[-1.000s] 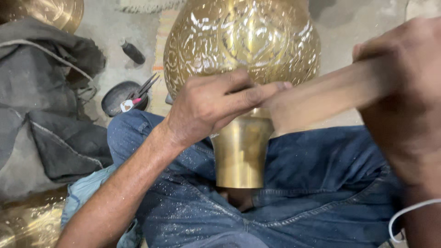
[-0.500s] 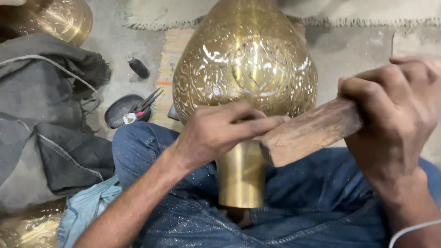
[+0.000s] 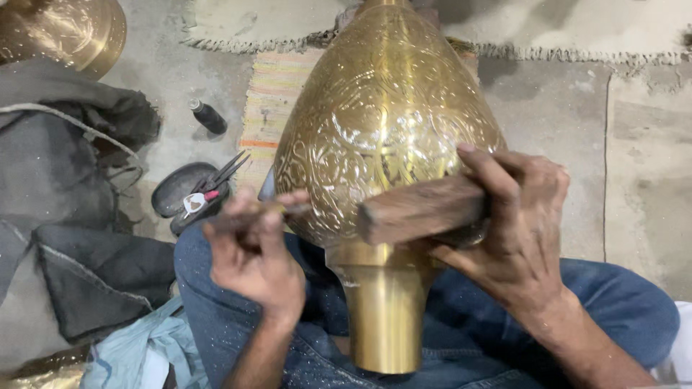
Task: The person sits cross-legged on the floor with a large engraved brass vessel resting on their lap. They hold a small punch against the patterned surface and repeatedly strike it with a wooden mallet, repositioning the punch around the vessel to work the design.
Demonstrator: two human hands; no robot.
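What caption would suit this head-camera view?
Left hand sets a thin tool against an engraved brass vase; right hand grips a wooden block.

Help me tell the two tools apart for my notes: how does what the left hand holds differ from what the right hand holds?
The left hand pinches a thin, dark, rod-like tool, its tip at the engraved brass vase. The right hand grips a thick wooden block in a full fist. The thin tool looks blurred; the wooden block looks sharp. Both lie roughly level in front of the vase's lower body.
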